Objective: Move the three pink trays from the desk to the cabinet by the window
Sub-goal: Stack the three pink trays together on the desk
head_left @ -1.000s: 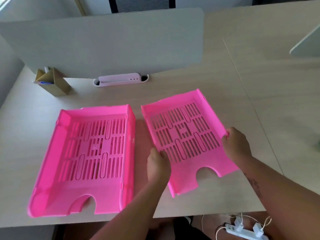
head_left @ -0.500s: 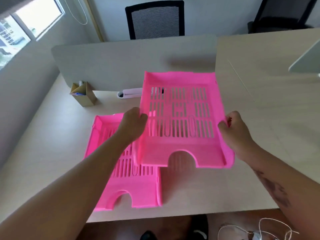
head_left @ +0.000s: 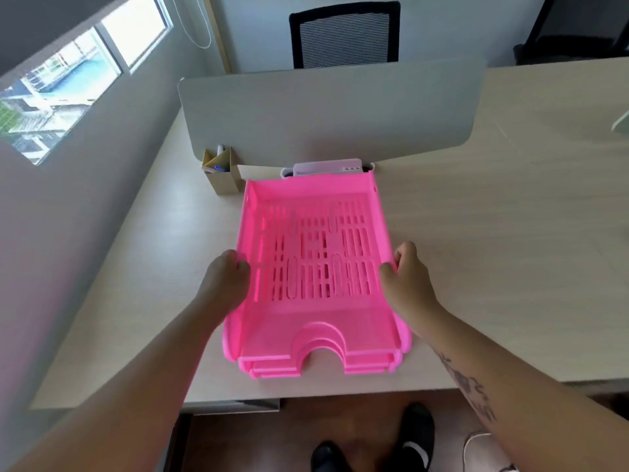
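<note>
The pink trays point(head_left: 316, 321) sit nested in one stack on the light wooden desk point(head_left: 476, 267), slotted bottoms lined up and cut-out fronts facing me. Layered front rims show three trays in the stack. My left hand point(head_left: 223, 284) grips the stack's left wall, and my right hand point(head_left: 406, 277) grips its right wall. The cabinet is not in view.
A grey divider panel point(head_left: 330, 110) stands behind the stack, with a white cable box point(head_left: 328, 166) at its foot. A cardboard pen holder point(head_left: 221, 170) is at the back left. The window point(head_left: 68, 80) is at upper left. A black chair point(head_left: 343, 35) stands beyond the desk.
I carried the right-hand tray up and over to the left and set it down into the other pink tray. Both hands stay on its side walls.
</note>
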Action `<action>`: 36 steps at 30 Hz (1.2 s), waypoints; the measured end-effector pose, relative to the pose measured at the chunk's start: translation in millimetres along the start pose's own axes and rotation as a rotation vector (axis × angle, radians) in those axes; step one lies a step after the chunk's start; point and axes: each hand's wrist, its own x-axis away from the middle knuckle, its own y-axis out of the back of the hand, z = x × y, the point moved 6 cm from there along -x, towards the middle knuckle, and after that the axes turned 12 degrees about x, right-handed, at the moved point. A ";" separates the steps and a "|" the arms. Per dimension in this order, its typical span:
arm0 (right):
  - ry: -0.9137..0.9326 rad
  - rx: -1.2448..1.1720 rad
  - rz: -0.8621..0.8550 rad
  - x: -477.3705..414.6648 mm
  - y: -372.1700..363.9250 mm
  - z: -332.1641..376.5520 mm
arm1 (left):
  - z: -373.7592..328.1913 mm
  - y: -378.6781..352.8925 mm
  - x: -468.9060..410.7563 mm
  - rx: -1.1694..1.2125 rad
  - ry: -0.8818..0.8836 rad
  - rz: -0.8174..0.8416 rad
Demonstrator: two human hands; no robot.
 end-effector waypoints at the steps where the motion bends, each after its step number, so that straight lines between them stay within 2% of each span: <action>1: -0.007 0.013 0.002 2.0 -4.0 -2.5 | 3.0 -2.9 1.5 0.008 -0.001 0.006; 10: -0.045 0.020 -0.018 -0.2 -13.8 -7.6 | 13.8 -10.5 -5.8 0.140 0.026 0.035; 17: -0.025 0.079 0.064 -2.1 -11.2 -8.2 | 25.4 -19.4 4.1 0.363 0.088 0.092; 22: -0.070 0.013 0.121 0.7 -15.3 -8.6 | 29.5 -19.1 10.7 0.535 0.124 0.168; 30: -0.063 0.050 0.126 -3.6 -16.5 -10.7 | 18.3 -15.7 19.1 0.638 0.121 0.148; 36: -0.075 -0.135 0.074 33.3 -12.2 -17.9 | 49.2 -25.8 52.6 0.823 0.161 0.198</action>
